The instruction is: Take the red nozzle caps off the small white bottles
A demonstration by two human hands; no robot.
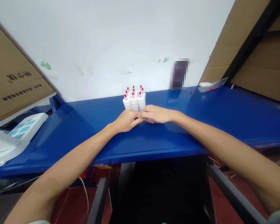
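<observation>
Several small white bottles with red caps (134, 99) stand upright in a tight cluster on the blue table (212, 115), near the white wall. My left hand (126, 120) and my right hand (155, 114) rest on the table just in front of the cluster, fingertips meeting. Both hands have their fingers curled together. My right hand seems to cover something small at the foot of the bottles; what it is stays hidden.
A white machine with blue buttons (11, 137) sits at the table's left end. Cardboard boxes (11, 81) lean at left and right. A clear plastic bag (210, 84) lies at the back right, beside a blurred dark object (179, 74).
</observation>
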